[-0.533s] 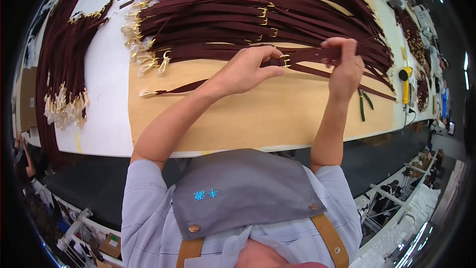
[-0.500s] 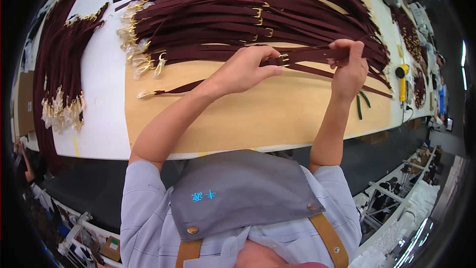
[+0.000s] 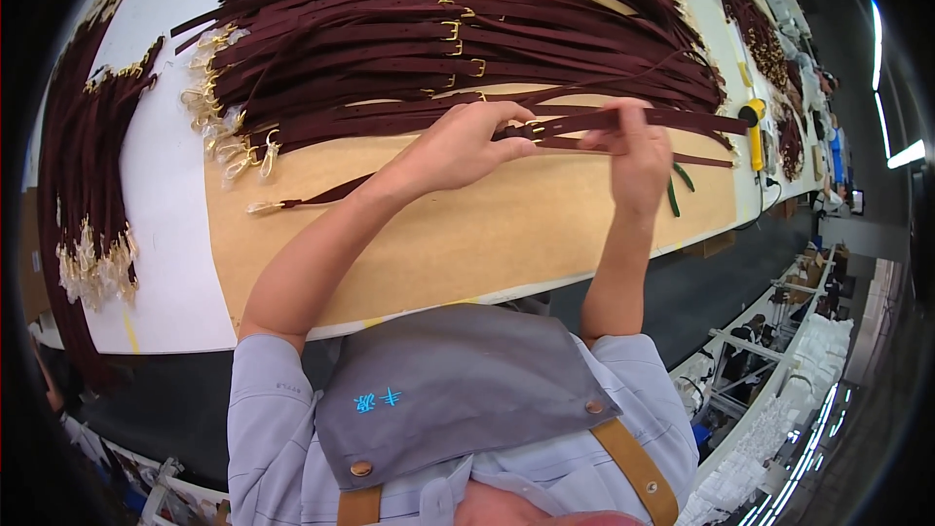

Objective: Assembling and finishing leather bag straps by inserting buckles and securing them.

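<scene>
Found left hand (image 3: 475,145) pinched on burgundy strap (image 3: 703,122) at gold buckle (image 3: 535,131), above tan sheet (image 3: 458,244); right hand (image 3: 638,161) curled at strap, blurred, grip not determinable. Judged strap part-finished: seemingly through buckle, pin seating unconfirmed, tip free rightward. Noted piled straps (image 3: 341,51) beyond, green-handled tool (image 3: 673,199) near right hand.

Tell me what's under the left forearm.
The left forearm crosses over the tan sheet and a maroon strap; the strap's covered stretch can't be seen.
</scene>
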The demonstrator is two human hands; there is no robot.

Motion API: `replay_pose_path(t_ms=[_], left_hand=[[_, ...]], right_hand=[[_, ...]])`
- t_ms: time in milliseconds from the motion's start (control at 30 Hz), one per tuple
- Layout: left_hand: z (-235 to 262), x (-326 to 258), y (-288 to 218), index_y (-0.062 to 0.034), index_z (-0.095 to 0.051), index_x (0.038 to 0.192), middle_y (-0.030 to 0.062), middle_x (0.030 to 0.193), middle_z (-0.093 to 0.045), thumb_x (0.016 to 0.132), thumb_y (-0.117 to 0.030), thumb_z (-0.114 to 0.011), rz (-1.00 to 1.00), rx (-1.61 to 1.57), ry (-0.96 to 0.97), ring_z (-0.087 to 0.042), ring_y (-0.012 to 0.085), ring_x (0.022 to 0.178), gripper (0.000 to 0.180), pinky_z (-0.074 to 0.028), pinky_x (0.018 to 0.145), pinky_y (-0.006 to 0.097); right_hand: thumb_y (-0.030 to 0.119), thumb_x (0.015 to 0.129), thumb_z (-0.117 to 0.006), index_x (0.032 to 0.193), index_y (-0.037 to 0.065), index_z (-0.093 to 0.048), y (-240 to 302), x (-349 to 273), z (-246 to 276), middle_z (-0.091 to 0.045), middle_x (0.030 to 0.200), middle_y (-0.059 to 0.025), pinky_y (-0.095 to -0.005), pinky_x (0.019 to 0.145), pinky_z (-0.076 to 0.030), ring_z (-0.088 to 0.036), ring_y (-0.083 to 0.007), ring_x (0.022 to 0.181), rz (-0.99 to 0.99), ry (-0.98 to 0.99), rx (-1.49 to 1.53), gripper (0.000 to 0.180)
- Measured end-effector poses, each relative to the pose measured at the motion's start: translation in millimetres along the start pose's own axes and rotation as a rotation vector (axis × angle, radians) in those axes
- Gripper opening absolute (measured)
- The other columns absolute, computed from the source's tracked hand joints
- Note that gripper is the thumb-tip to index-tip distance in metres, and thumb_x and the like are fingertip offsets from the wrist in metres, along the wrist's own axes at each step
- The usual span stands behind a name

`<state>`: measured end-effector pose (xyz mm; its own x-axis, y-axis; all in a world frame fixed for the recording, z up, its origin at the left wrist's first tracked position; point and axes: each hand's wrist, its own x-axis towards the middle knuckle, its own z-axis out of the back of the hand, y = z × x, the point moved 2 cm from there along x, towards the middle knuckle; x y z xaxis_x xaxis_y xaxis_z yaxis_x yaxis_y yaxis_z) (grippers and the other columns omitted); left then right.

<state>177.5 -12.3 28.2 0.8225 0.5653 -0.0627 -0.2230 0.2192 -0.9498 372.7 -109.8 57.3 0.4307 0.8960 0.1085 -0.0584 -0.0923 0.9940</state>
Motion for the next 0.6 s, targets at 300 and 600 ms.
replay_pose_path(t_ms=[300, 600], left_hand=[[2.2, -1.7, -7.8, 0.0004, -0.058, 0.123, 0.0180, 0.107, -0.064, 0.089, -0.030, -0.064, -0.024, 0.034, 0.036, -0.060, 0.0258, 0.097, 0.046, -0.046, 0.084, 0.037], [1.7, -1.3, -5.3, -0.0001, -0.060, 0.093, 0.0019, 0.070, -0.054, 0.091, -0.028, -0.061, 0.076, -0.056, -0.055, -0.050, 0.0093, 0.065, 0.028, -0.038, 0.057, 0.027]], right_hand=[[0.008, 0.096, -0.052, 0.102, -0.006, -0.059, 9.1, -9.4, 5.2, -0.064, 0.086, -0.0129, -0.0348, 0.067, -0.059, -0.067, -0.0220, 0.069, 0.041, -0.042, 0.203, 0.017], [-0.003, 0.088, -0.058, 0.106, -0.007, -0.059, -0.9, -19.3, -9.3, -0.067, 0.090, -0.0162, -0.0331, 0.076, -0.059, -0.070, -0.0239, 0.079, -0.035, 0.068, 0.186, 0.018]])
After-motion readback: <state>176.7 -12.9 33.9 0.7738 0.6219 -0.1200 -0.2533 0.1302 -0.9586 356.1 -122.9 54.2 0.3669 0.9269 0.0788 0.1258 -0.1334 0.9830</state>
